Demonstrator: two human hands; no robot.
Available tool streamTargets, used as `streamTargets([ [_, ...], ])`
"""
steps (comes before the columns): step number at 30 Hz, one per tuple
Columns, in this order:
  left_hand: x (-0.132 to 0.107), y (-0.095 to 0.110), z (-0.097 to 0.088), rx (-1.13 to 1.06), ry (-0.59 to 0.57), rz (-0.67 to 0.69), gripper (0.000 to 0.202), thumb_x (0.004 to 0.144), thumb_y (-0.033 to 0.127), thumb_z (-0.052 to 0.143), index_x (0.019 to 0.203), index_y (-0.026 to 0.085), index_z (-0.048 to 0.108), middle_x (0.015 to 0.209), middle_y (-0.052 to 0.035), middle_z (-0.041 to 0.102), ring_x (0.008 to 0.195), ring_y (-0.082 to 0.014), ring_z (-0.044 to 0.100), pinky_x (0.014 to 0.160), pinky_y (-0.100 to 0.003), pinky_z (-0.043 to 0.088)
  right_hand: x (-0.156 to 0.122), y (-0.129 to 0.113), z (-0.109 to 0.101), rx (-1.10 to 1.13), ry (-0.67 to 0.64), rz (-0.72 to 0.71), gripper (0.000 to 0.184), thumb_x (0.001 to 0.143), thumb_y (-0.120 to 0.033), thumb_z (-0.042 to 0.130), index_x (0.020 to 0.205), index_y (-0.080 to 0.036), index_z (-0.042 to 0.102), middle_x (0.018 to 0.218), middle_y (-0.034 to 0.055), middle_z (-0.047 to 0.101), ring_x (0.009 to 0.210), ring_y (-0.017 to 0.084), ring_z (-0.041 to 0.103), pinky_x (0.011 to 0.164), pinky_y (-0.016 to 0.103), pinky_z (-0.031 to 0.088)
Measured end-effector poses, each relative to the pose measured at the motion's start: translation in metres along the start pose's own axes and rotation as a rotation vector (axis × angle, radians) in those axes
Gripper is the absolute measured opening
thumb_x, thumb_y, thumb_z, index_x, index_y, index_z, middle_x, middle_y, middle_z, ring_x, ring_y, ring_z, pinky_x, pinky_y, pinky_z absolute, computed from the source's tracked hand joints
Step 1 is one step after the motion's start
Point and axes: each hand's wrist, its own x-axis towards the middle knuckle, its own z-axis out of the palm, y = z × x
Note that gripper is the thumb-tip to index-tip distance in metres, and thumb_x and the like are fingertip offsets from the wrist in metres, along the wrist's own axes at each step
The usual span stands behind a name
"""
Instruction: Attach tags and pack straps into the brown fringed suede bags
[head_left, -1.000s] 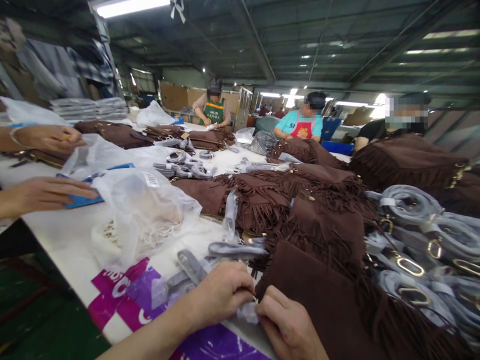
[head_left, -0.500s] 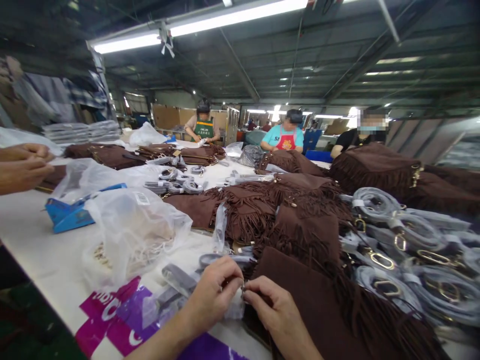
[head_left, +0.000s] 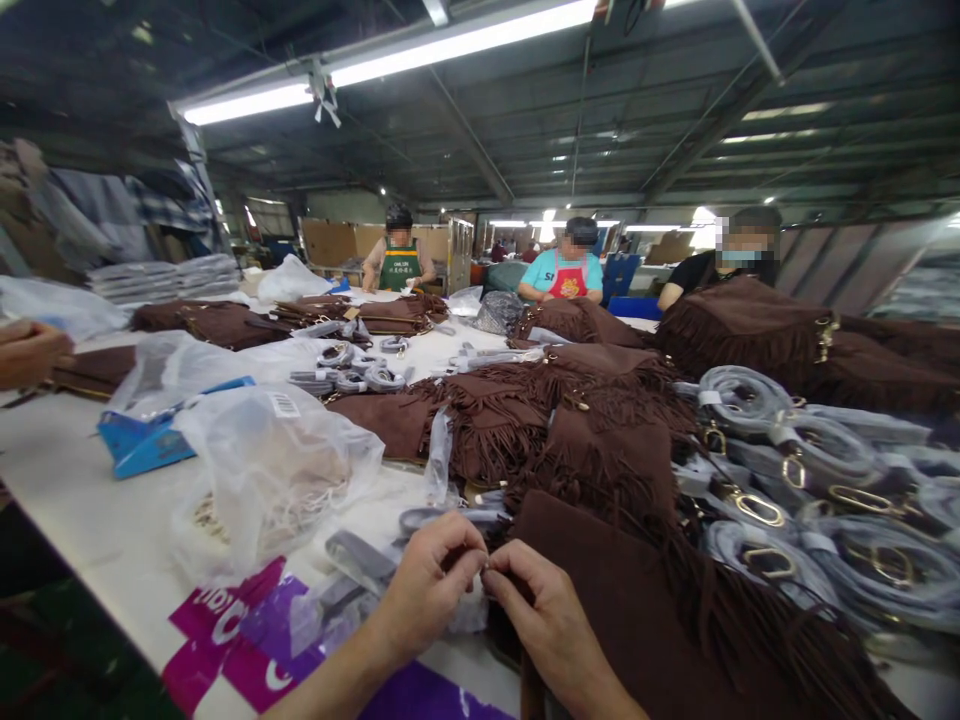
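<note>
Out at the far left, a co-worker's hand noses into view over the tabletop; what it holds, I can't tell. Next along, a blue holder, then a cloudy plastic bag with a barcode label. Down in front, a pink-and-purple printed sheet, wrapped straps beside it, and here's the left hand, thumb and fingertips pinched on a tiny piece, too small to make out! Right hand meets it, pinching that same spot, just beside a brown fringed bag lying flat. More brown bags pile up beyond, and far right, coiled straps with gold clips!
</note>
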Motion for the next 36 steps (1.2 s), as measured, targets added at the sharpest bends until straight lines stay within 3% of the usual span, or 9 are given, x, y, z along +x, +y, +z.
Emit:
streamTargets([
  [5, 0.001, -0.001, -0.001, 0.056, -0.037, -0.093, 0.008, 0.078, 0.023, 0.061, 0.073, 0.016, 0.06, 0.069, 0.0012, 0.054, 0.064, -0.0131, 0.05, 0.059, -0.023, 0.035, 0.002, 0.007, 0.0, 0.065, 0.064, 0.072, 0.026, 0.09, -0.035, 0.056, 0.069, -0.02, 0.061, 0.068, -0.0022, 0.058, 0.067, 0.017, 0.054, 0.061, 0.024, 0.039],
  [8, 0.0, -0.004, 0.001, 0.139, -0.09, -0.111, 0.016, 0.074, 0.024, 0.066, 0.063, 0.015, 0.057, 0.065, 0.0016, 0.053, 0.065, -0.0131, 0.048, 0.06, -0.023, 0.032, 0.002, 0.009, 0.002, 0.066, 0.072, 0.091, 0.029, 0.09, -0.038, 0.056, 0.068, -0.019, 0.06, 0.067, -0.0019, 0.057, 0.066, 0.017, 0.053, 0.06, 0.024, 0.038],
  [17, 0.001, -0.006, 0.004, 0.084, -0.078, -0.143, 0.029, 0.081, 0.028, 0.054, 0.055, 0.017, 0.049, 0.058, 0.0021, 0.048, 0.06, -0.012, 0.044, 0.058, -0.024, 0.031, 0.003, 0.01, 0.002, 0.094, 0.122, 0.131, 0.027, 0.087, -0.036, 0.056, 0.066, -0.019, 0.057, 0.066, -0.0014, 0.055, 0.065, 0.017, 0.048, 0.061, 0.027, 0.034],
  [23, 0.006, -0.007, 0.001, -0.307, -0.097, -0.379, 0.018, 0.069, 0.032, 0.06, 0.061, 0.017, 0.055, 0.055, 0.0028, 0.051, 0.053, -0.0111, 0.043, 0.053, -0.023, 0.032, 0.007, 0.007, -0.004, 0.339, 0.041, 0.268, 0.032, 0.084, -0.05, 0.06, 0.079, -0.019, 0.057, 0.066, -0.0041, 0.051, 0.051, 0.011, 0.036, 0.047, 0.022, 0.027],
  [27, 0.007, -0.004, -0.003, -0.619, -0.115, -0.476, 0.01, 0.063, 0.024, 0.062, 0.062, 0.014, 0.06, 0.063, -0.0017, 0.06, 0.06, -0.0121, 0.051, 0.062, -0.023, 0.038, 0.002, 0.003, -0.021, 0.701, -0.169, 0.367, 0.052, 0.084, -0.065, 0.06, 0.084, -0.014, 0.066, 0.082, 0.0052, 0.064, 0.064, 0.013, 0.052, 0.06, 0.024, 0.044],
  [30, 0.006, -0.004, -0.005, -0.806, -0.111, -0.496, 0.01, 0.063, 0.022, 0.064, 0.061, 0.014, 0.059, 0.065, -0.0035, 0.063, 0.064, -0.0138, 0.055, 0.066, -0.025, 0.041, -0.004, 0.004, -0.03, 0.898, -0.327, 0.412, 0.047, 0.07, -0.045, 0.086, 0.104, -0.016, 0.071, 0.099, 0.0058, 0.067, 0.088, 0.016, 0.06, 0.08, 0.026, 0.046],
  [32, 0.006, -0.005, -0.007, -0.895, -0.106, -0.519, 0.013, 0.064, 0.022, 0.067, 0.06, 0.015, 0.058, 0.065, -0.004, 0.065, 0.064, -0.0143, 0.056, 0.067, -0.026, 0.042, -0.007, 0.004, -0.032, 0.845, -0.367, 0.383, 0.046, 0.06, -0.028, 0.093, 0.101, -0.019, 0.073, 0.095, 0.002, 0.068, 0.088, 0.015, 0.06, 0.078, 0.022, 0.046],
  [34, 0.005, -0.007, -0.009, -0.98, -0.111, -0.566, 0.016, 0.065, 0.023, 0.07, 0.062, 0.015, 0.057, 0.073, -0.0066, 0.07, 0.068, -0.0166, 0.061, 0.07, -0.028, 0.045, -0.008, 0.001, -0.032, 0.826, -0.343, 0.348, 0.032, 0.064, -0.028, 0.091, 0.09, -0.018, 0.075, 0.089, 0.0012, 0.069, 0.084, 0.015, 0.062, 0.075, 0.021, 0.047],
  [36, 0.005, -0.01, -0.01, -1.05, -0.103, -0.612, 0.017, 0.067, 0.024, 0.071, 0.064, 0.015, 0.057, 0.082, -0.0087, 0.072, 0.073, -0.0185, 0.064, 0.072, -0.029, 0.047, -0.007, -0.003, -0.033, 0.891, -0.304, 0.333, 0.029, 0.073, -0.036, 0.085, 0.094, -0.018, 0.075, 0.096, 0.0042, 0.07, 0.093, 0.017, 0.063, 0.085, 0.025, 0.048],
])
